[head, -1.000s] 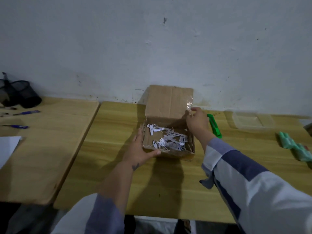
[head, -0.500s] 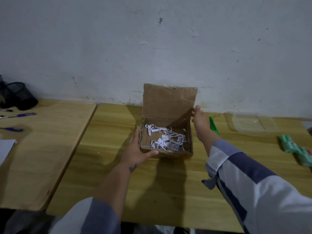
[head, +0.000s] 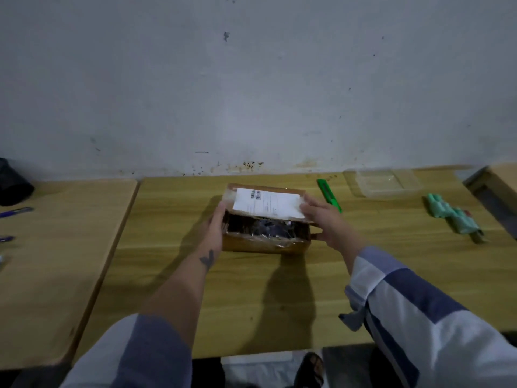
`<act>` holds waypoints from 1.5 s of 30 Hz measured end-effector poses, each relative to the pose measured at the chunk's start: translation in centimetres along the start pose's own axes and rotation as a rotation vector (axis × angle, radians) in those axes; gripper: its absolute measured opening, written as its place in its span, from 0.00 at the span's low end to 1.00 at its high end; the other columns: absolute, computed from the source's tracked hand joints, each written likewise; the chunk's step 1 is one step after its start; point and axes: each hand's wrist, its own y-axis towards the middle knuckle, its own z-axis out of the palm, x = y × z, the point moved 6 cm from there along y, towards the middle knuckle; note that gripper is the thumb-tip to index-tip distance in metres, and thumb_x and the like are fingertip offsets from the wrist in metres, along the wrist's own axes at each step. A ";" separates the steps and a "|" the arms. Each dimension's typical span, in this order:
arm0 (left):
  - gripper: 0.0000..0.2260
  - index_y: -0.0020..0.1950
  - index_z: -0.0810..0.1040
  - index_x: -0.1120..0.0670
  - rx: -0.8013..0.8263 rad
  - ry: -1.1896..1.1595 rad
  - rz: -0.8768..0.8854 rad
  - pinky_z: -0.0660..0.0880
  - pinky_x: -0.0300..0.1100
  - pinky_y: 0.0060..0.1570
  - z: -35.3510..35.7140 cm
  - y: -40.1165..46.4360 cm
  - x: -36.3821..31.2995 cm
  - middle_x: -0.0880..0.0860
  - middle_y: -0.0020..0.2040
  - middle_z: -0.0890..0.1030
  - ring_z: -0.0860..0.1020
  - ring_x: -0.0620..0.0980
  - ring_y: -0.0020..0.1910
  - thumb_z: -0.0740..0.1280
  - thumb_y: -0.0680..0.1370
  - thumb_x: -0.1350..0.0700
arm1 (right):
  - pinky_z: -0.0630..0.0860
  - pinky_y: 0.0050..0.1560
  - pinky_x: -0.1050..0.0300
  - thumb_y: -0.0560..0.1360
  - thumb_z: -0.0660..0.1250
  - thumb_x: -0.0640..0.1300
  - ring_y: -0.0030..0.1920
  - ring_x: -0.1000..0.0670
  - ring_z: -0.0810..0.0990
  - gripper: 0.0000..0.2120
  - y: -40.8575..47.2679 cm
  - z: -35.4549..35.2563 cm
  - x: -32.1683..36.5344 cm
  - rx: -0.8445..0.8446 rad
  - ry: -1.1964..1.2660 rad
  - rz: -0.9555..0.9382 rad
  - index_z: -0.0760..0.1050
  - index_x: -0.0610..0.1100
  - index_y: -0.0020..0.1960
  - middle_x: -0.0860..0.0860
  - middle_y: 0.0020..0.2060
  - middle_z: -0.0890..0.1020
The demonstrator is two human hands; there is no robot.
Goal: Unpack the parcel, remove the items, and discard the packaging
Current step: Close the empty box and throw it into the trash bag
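1. Head view: the left hand (head: 214, 229) lies flat against the left wall of the cardboard box (head: 267, 242), fingers straight and pressed to it.
2. The right hand (head: 324, 222) reaches over the right end, fingers spread on the lid (head: 268, 204) with its white label (head: 270, 205).
3. The box sits mid-counter (head: 251, 289), the green cutter (head: 328, 195) just right.
4. Half a second ago the lid stood upright; now it is nearly closed, shading the shredded paper.

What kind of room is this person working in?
Probably a plain workroom or a makeshift packing desk. Two wooden tables stand against a bare, scuffed wall; a green box cutter lies beside the cardboard parcel, and pens lie on the left table.
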 end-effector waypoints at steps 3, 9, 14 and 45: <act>0.23 0.70 0.69 0.38 0.041 0.117 0.086 0.74 0.52 0.60 2.5 -0.9 -1.4 0.46 0.63 0.79 0.77 0.51 0.59 0.64 0.76 0.38 | 0.79 0.42 0.50 0.74 0.64 0.30 0.39 0.53 0.77 0.25 -1.0 -3.7 -0.9 -0.185 -0.007 -0.081 0.73 0.47 0.67 0.46 0.57 0.78; 0.25 0.75 0.62 0.51 0.170 0.201 0.307 0.74 0.27 0.43 11.2 -3.4 -3.1 0.48 0.69 0.73 0.74 0.40 0.54 0.65 0.79 0.60 | 0.81 0.53 0.43 0.71 0.68 0.31 0.52 0.46 0.81 0.25 -4.0 -13.3 -3.0 -0.397 -0.029 -0.144 0.76 0.49 0.64 0.46 0.59 0.81; 0.26 0.74 0.65 0.55 0.251 0.219 0.369 0.71 0.37 0.60 20.4 -6.9 -3.1 0.50 0.70 0.73 0.73 0.42 0.61 0.67 0.77 0.64 | 0.80 0.55 0.41 0.70 0.69 0.33 0.54 0.46 0.81 0.25 -8.4 -23.3 -5.2 -0.549 -0.052 -0.154 0.76 0.51 0.63 0.46 0.59 0.81; 0.17 0.67 0.73 0.55 0.665 0.846 0.186 0.76 0.53 0.57 61.3 -23.9 24.5 0.58 0.58 0.77 0.78 0.57 0.55 0.65 0.78 0.58 | 0.67 0.38 0.71 0.68 0.68 0.31 0.52 0.43 0.81 0.24 -24.9 -57.9 -39.6 -0.774 -0.213 0.349 0.76 0.43 0.63 0.42 0.50 0.84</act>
